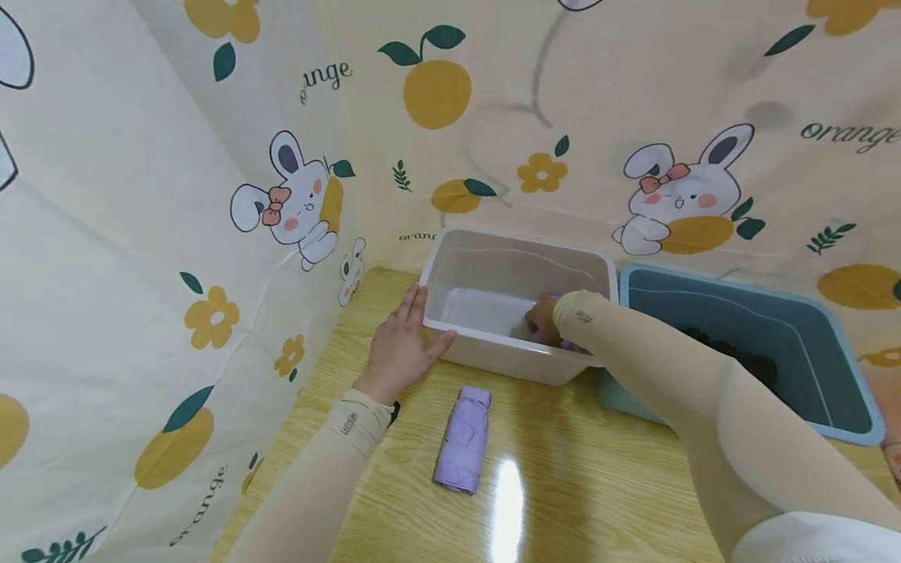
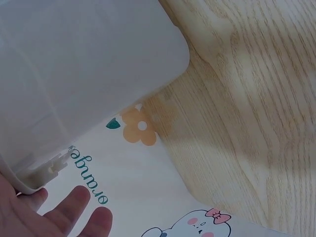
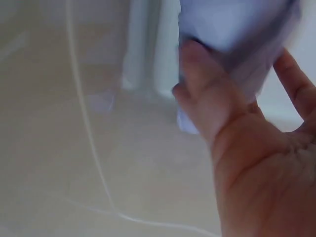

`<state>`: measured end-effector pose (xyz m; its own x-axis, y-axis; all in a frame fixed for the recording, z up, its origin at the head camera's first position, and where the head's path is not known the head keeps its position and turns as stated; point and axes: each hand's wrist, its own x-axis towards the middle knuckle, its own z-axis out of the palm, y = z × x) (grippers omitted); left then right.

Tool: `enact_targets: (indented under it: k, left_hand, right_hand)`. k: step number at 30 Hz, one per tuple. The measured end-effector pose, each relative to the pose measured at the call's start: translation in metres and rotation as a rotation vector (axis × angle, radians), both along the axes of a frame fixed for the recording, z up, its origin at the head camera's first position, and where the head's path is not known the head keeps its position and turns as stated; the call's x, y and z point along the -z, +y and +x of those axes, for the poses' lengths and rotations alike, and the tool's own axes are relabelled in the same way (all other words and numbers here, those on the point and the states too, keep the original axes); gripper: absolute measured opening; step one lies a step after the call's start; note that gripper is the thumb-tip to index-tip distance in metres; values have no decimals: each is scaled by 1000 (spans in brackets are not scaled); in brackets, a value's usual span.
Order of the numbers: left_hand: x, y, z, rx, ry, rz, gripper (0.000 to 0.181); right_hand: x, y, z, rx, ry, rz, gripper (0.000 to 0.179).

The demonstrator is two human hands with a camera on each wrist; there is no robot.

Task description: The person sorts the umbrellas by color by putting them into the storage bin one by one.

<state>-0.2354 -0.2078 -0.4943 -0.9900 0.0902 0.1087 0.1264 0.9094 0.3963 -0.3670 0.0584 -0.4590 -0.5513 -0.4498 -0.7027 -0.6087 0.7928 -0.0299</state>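
Observation:
My left hand (image 1: 400, 349) rests with its fingers extended against the left front corner of a whitish plastic bin (image 1: 493, 356); in the left wrist view, its fingers (image 2: 69, 212) show by the bin's rim. My right hand (image 1: 543, 319) reaches down inside the bin at its right end. It grips a lavender bundle (image 3: 232, 34), thumb on the near side in the right wrist view; the bundle's exact kind is unclear. A similar rolled lavender bundle (image 1: 462, 440), fabric-like and banded at one end, lies on the table in front of the bin.
A blue bin (image 1: 809, 352) with dark items (image 1: 756, 367) inside stands to the right of the whitish one. Both sit on a wood-grain table (image 1: 563, 477). A cloth backdrop (image 1: 486, 47) printed with oranges and rabbits rises behind and along the left side.

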Motion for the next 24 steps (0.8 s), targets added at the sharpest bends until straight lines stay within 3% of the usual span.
enact_targets:
  k: [5,7,12,14,17,21,24]
  left_hand:
    - [-3,6,1,17,25,9,94]
    - [-5,8,1,18,27,13,94]
    - [-8,8,2,7,14,8,95]
    - [-8,7,2,4,12,7,95]
    - [-8,5,3,1,8,10,95]
    - [-6,3,4,3,12,10,95]
    - [-4,4,3,4,17,4,95]
  right_hand:
    - [-9,8,6,-52,-34,28,24]
    - [-10,10,4,-70,-38,45,28]
    - [-15,12,-2,-5,-43,16,52]
    - [-28,11,2,56,-25,-25,60]
    - [-46,9,4,72,33,-89,60]
    - [-65,11,9,38,124,-123,57]
    - [-85,15,23,22,175,-144,55]
